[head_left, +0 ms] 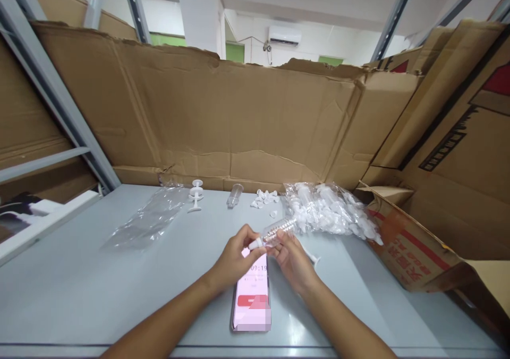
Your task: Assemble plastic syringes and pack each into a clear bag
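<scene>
A clear ribbed plastic bottle [282, 227] is held tilted between my two hands, above a lit phone [252, 287]. My left hand [239, 253] pinches the white nozzle cap [256, 244] at the bottle's left end. Fingers of my right hand [292, 257] wrap the bottle's body, so part of it is hidden. A white plastic piece [313, 257] lies on the table partly behind my right hand. Whether the cap is fully seated on the bottle I cannot tell.
On the grey table [191, 300] lie a flat clear bag [149, 215], a white flanged part [195, 195], another clear ribbed bottle [235, 195], several small white caps [264, 198] and a bag of white parts [326, 210]. Cardboard [247, 114] walls the back; an opened carton [414, 247] stands right.
</scene>
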`<state>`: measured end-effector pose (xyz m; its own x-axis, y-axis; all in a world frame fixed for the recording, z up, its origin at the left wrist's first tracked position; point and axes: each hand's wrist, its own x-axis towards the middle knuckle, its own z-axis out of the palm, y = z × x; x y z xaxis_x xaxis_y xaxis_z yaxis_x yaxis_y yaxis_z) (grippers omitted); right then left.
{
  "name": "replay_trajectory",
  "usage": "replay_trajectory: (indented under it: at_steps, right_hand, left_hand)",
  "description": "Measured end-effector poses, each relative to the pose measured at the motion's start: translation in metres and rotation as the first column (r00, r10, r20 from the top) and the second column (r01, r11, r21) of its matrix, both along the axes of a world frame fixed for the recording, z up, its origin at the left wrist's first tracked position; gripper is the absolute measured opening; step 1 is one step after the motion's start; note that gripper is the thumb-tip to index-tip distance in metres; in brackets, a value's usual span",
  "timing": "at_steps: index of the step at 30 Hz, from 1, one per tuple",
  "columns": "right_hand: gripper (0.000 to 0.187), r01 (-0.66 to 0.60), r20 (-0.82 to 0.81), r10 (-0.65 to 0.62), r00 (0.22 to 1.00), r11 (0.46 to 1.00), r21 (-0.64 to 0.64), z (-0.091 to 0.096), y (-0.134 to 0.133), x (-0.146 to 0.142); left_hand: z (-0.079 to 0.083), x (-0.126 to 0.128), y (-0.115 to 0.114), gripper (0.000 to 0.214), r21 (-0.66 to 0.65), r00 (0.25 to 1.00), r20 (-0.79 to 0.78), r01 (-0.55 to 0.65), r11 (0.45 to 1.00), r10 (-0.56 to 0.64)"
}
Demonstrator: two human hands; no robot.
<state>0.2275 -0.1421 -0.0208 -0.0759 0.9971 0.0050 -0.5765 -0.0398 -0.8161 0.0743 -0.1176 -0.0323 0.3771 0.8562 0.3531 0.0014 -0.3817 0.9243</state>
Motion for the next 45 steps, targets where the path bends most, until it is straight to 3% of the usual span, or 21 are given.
replay_trajectory:
  at_steps: [2,4,6,8,12,15,17,19,21,22,23,25,27,28,29,30,33,35,39,41,45]
  right_hand:
    - [0.017,0.020,0.065,-0.022,0.998,0.999,0.034,0.000,0.000,0.000]
    - [0.018,0.058,0.184,-0.074,0.980,0.994,0.088,0.001,0.000,0.001]
    - [0.018,0.093,0.285,-0.135,0.949,0.983,0.159,0.002,0.000,0.002]
    - [0.018,0.074,0.315,-0.142,0.938,0.973,0.218,0.003,-0.001,0.002]
    - [0.017,0.006,0.251,-0.076,0.965,0.963,0.268,0.002,-0.005,0.002]
    - [0.022,0.036,0.153,-0.071,0.986,0.975,0.221,0.000,-0.008,-0.001]
    - [0.022,0.036,0.083,-0.050,0.995,0.986,0.165,0.000,-0.009,-0.003]
    - [0.019,0.007,0.031,-0.011,0.999,0.992,0.127,0.000,-0.010,-0.004]
    - [0.017,-0.028,-0.002,0.028,1.000,0.994,0.103,0.001,-0.010,-0.005]
    - [0.017,-0.040,-0.015,0.041,0.999,0.995,0.091,0.001,-0.010,-0.005]
    - [0.016,-0.043,-0.025,0.045,0.999,0.996,0.076,0.002,-0.010,-0.005]
    - [0.016,-0.035,-0.027,0.036,0.999,0.999,0.039,0.003,-0.009,-0.005]
    - [0.017,-0.003,-0.005,0.003,1.000,1.000,0.020,0.003,-0.007,-0.003]
    - [0.018,0.014,0.013,-0.014,1.000,1.000,0.022,0.003,-0.006,-0.003]
    - [0.019,0.028,0.034,-0.029,0.999,0.999,0.033,0.003,-0.004,-0.002]
    - [0.019,0.040,0.059,-0.043,0.997,0.998,0.051,0.003,-0.003,-0.001]
    - [0.019,0.073,0.155,-0.092,0.984,0.990,0.124,0.003,0.000,0.000]
    - [0.019,0.075,0.207,-0.111,0.972,0.982,0.173,0.003,0.000,0.001]
    - [0.020,0.033,0.178,-0.064,0.982,0.984,0.174,0.004,-0.003,-0.001]
    - [0.018,0.048,0.134,-0.069,0.989,0.987,0.155,0.002,-0.005,-0.002]
    - [0.014,0.084,0.044,-0.089,0.995,0.991,0.101,-0.005,-0.003,-0.005]
  left_hand:
    - [0.004,0.003,0.000,0.023,-0.294,0.974,0.197,0.166,0.941,-0.110]
    - [0.007,0.005,0.000,0.026,-0.471,0.927,0.342,0.310,0.826,-0.153]
    - [0.007,0.005,0.000,0.026,-0.549,0.900,0.412,0.371,0.749,-0.144]
    - [0.005,0.005,-0.001,0.026,-0.522,0.895,0.424,0.368,0.770,-0.141]
    - [0.001,0.002,-0.004,0.026,-0.285,0.955,0.274,0.196,0.938,-0.116]
    - [0.001,-0.002,-0.006,0.019,0.035,1.000,0.029,-0.006,0.999,0.005]
    - [0.003,-0.006,-0.005,0.011,0.388,0.988,-0.122,-0.043,0.921,0.097]
    - [0.004,-0.010,-0.003,0.006,0.675,0.964,-0.201,0.007,0.737,0.175]
    - [0.004,-0.012,0.000,0.011,0.803,0.951,-0.215,0.043,0.595,0.222]
    - [0.003,-0.013,0.001,0.014,0.817,0.950,-0.216,0.048,0.574,0.227]
    - [0.001,-0.012,0.002,0.014,0.804,0.952,-0.212,0.041,0.594,0.221]
    - [-0.002,-0.008,0.002,0.009,0.667,0.965,-0.191,-0.006,0.745,0.178]
    - [-0.004,-0.002,0.001,0.010,0.351,0.992,-0.095,-0.049,0.935,0.088]
    - [-0.004,0.001,0.000,0.014,0.150,0.999,-0.015,-0.028,0.988,0.031]
    - [-0.003,0.004,-0.001,0.017,-0.042,0.996,0.079,0.033,0.999,-0.030]
    - [-0.001,0.006,-0.001,0.020,-0.204,0.981,0.172,0.125,0.971,-0.090]
    - [0.005,0.008,-0.002,0.023,-0.462,0.916,0.352,0.350,0.815,-0.194]
    - [0.007,0.007,-0.003,0.023,-0.469,0.911,0.362,0.359,0.807,-0.195]
    - [0.003,0.004,-0.005,0.024,-0.254,0.977,0.183,0.156,0.955,-0.111]
    - [0.000,0.003,-0.005,0.021,-0.122,0.998,0.036,0.051,0.991,-0.047]
    - [-0.007,0.002,-0.003,0.015,0.195,0.959,-0.262,-0.052,0.979,0.103]
